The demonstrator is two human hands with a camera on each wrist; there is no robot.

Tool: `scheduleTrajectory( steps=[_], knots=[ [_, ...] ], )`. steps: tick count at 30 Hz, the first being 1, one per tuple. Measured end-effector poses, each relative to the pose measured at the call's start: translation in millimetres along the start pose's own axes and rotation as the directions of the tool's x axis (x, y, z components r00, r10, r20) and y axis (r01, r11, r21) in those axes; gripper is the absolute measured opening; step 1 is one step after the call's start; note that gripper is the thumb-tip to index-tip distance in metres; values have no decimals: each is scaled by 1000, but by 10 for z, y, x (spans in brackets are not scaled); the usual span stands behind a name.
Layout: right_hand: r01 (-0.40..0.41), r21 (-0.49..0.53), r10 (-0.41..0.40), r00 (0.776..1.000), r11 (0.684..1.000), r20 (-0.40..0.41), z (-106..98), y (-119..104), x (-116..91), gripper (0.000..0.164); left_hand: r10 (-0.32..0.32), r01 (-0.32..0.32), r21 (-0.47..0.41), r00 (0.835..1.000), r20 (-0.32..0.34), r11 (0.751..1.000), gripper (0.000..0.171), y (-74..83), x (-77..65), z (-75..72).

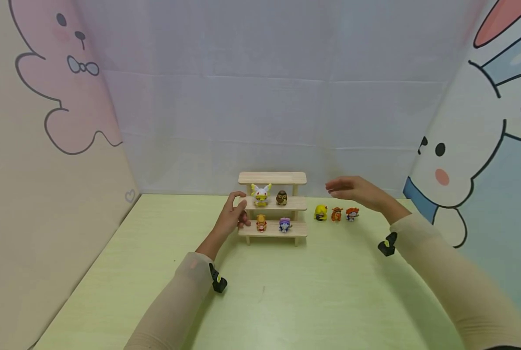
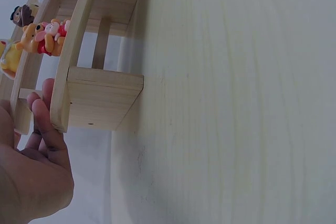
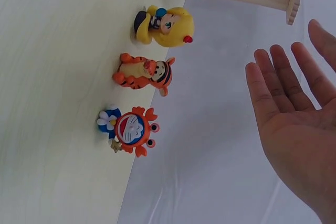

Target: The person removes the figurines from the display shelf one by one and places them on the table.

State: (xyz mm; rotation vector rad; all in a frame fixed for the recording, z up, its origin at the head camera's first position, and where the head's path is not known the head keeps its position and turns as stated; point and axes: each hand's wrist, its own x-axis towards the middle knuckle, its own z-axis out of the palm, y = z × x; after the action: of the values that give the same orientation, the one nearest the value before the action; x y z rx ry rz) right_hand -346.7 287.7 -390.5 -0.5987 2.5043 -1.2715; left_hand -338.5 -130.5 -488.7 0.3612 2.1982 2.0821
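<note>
My left hand (image 1: 231,217) grips the left end of a three-tier wooden display shelf (image 1: 272,204), its fingers curled about the boards in the left wrist view. On the middle tier stand a yellow figurine with a white eared hood (image 1: 261,195) and a brown owl figurine (image 1: 281,198). Below them are a honey-coloured bear figurine (image 2: 46,38) holding a small pink one and a purple-hatted figurine (image 1: 285,224). My right hand (image 1: 357,191) hovers empty, fingers extended, above a yellow-haired girl figurine (image 3: 168,26), an orange striped tiger figurine (image 3: 146,73) and a blue cat figurine in a red crab hood (image 3: 131,129).
The shelf's top tier (image 1: 272,178) holds no figurine. A pale green table (image 1: 260,301) lies beneath everything. Behind it hangs a whitish cloth backdrop (image 1: 260,107), with cartoon-printed side panels (image 1: 461,160) at left and right.
</note>
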Motion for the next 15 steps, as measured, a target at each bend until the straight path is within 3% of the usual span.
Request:
scheduleTrajectory(
  steps=[15],
  knots=[
    [95, 11, -95, 995, 995, 12, 329, -227, 98, 46, -5, 5, -4, 1000, -4, 1000, 36, -6, 11, 18]
  ],
)
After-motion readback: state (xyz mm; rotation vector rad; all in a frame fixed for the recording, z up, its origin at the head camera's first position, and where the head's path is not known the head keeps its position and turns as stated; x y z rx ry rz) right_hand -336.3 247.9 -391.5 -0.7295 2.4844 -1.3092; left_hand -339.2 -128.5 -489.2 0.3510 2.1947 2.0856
